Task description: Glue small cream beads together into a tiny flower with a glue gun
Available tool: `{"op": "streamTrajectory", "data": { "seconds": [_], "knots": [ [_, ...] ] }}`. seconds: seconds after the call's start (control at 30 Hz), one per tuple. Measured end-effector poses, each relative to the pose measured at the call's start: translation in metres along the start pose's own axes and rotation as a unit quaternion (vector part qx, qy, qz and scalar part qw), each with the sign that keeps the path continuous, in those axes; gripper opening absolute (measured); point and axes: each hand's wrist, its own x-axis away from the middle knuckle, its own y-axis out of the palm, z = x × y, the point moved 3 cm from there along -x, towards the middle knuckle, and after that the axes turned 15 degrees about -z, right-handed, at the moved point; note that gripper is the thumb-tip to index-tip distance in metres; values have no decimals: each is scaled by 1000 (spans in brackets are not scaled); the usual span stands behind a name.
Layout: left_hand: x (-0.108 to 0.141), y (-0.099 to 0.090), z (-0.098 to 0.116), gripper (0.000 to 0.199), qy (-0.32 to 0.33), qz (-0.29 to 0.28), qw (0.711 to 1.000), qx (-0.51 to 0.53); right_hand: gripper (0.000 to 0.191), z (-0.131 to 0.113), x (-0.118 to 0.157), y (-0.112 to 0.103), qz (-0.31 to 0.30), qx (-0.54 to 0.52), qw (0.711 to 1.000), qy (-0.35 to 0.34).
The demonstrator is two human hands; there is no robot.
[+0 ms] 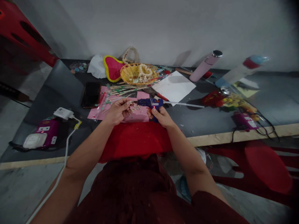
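My right hand [161,116] is wrapped round the handle of a blue glue gun [149,102], which shows a small red light. A long clear glue stick [187,104] sticks out of its back end. The nozzle points left, toward my left hand [119,110]. The fingers of that hand are pinched at the nozzle tip on something small and pale that I cannot make out. Small pale bits [135,108], perhaps shells, lie between my hands on pink paper [142,116].
Behind my hands stand a yellow basket [126,75] with a pale beaded ring and several thin sticks [123,89]. White paper [177,85] and a pink flask [205,66] are to the right. A phone [90,95], a purple power block [48,132] and a white cable [67,146] lie left.
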Motion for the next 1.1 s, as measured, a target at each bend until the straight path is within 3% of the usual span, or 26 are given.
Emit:
{"op": "streamTrajectory", "data": {
  "seconds": [0.8, 0.9, 1.0, 1.1],
  "knots": [
    [-1, -4, 1, 19, 15, 25, 999, 20, 40, -6, 4, -3, 4, -10, 999, 35],
    [-1, -4, 3, 18, 25, 13, 999, 26, 42, -13, 10, -27, 100, -15, 994, 40],
    [0, -3, 3, 19, 28, 2, 999, 40, 47, -19, 17, -72, 239, 8, 970, 53],
    [0, -2, 3, 20, 24, 4, 998, 51, 51, -18, 21, -120, 315, 23, 941, 124]
  ]
}}
